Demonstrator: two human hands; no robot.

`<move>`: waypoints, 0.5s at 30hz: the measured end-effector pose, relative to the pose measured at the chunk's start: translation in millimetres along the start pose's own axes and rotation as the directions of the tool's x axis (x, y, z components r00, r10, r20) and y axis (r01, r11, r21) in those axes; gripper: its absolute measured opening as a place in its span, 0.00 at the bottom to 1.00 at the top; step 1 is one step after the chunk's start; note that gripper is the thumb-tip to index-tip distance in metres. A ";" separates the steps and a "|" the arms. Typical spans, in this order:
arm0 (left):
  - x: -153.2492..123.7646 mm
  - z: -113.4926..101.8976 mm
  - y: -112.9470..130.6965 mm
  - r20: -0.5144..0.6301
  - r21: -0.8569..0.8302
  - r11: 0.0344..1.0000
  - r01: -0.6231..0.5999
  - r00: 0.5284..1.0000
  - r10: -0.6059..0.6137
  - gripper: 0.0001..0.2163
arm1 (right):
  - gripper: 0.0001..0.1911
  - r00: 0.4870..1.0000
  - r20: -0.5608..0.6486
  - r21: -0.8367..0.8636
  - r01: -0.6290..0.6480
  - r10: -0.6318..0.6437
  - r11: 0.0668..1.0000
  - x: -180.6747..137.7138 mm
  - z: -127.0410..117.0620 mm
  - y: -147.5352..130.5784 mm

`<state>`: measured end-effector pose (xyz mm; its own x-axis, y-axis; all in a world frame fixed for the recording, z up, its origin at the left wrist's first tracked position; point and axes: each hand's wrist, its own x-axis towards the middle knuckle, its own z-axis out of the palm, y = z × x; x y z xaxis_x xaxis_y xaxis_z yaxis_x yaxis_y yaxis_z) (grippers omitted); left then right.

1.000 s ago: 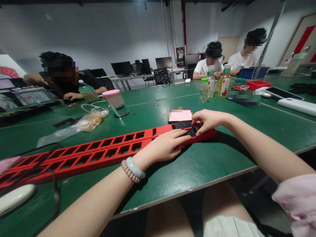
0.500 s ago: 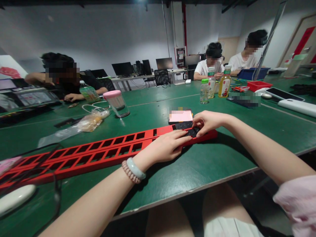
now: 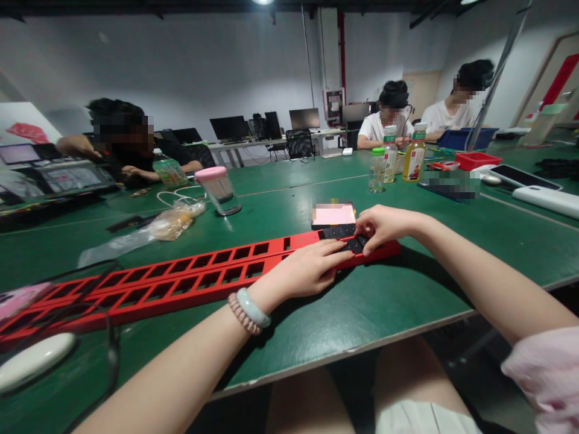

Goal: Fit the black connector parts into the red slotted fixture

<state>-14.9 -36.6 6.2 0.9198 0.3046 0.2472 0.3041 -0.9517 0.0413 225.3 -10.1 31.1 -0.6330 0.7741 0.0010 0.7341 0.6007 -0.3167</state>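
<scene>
A long red frame (image 3: 275, 246) with two rows of rectangular openings lies across the green table, and black dotted pieces (image 3: 338, 232) sit at its right end. My left hand (image 3: 310, 265) rests palm down over the near row, fingers stretched out, fingertips touching a black piece (image 3: 354, 246). At the right end of the frame, my right hand (image 3: 383, 226) is closed in a pinch, thumb and fingers at that same black piece. Those fingers partly hide it. Just behind stands a small box with a pink top (image 3: 335, 215).
Behind the frame are a pink-lidded cup (image 3: 220, 191), a plastic bag (image 3: 172, 223) and bottles (image 3: 413, 154). A white oval object (image 3: 36, 361) and black cables lie at the left. A red tray (image 3: 478, 161) is at the right. Several people sit across the table.
The view has shifted slightly, so everything sits a little further right and lower. Both hands keep nearly the same pose on the frame and the black piece.
</scene>
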 end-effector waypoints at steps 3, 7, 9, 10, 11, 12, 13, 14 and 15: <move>-0.5 0.6 0.1 -0.007 -0.005 1.000 0.004 1.000 -0.004 0.22 | 0.21 0.999 0.008 -0.019 0.033 -0.033 0.999 0.9 -0.3 0.3; -0.9 1.4 0.2 -0.008 -0.006 1.000 0.004 1.000 -0.004 0.22 | 0.21 0.998 0.001 -0.030 0.067 -0.067 0.997 2.2 0.3 2.3; -0.9 1.6 0.3 -0.012 -0.006 1.000 -0.002 1.000 0.001 0.22 | 0.21 0.997 -0.001 -0.036 0.072 -0.072 0.997 2.3 0.8 2.6; -1.0 1.7 0.3 -0.017 -0.005 1.000 -0.003 1.000 0.003 0.22 | 0.21 0.997 -0.002 -0.038 0.072 -0.072 0.997 2.3 1.1 2.5; -1.0 1.7 0.2 -0.021 -0.005 1.000 -0.003 1.000 0.003 0.22 | 0.21 0.997 -0.005 -0.039 0.070 -0.071 0.997 2.2 1.4 2.3; -1.1 1.7 0.2 -0.023 -0.004 1.000 -0.001 1.000 0.001 0.21 | 0.21 0.997 -0.008 -0.037 0.070 -0.071 0.997 2.0 1.8 1.9; -1.1 1.6 0.1 -0.021 -0.002 1.000 0.001 1.000 -0.001 0.21 | 0.21 0.997 -0.010 -0.034 0.073 -0.073 0.997 2.0 2.1 1.4; -1.0 1.4 0.1 -0.018 -0.001 1.000 0.003 1.000 -0.003 0.21 | 0.21 0.997 -0.012 -0.032 0.077 -0.077 0.997 1.9 2.4 1.0; -0.8 1.3 0.0 -0.015 -0.001 1.000 0.003 1.000 -0.003 0.21 | 0.21 0.997 -0.013 -0.033 0.082 -0.082 0.996 1.8 2.6 0.6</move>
<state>-15.3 -36.8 4.7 0.9151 0.3065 0.2620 0.3064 -0.9510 0.0424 223.9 -8.8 28.5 -0.6879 0.7247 0.0397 0.6875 0.6682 -0.2842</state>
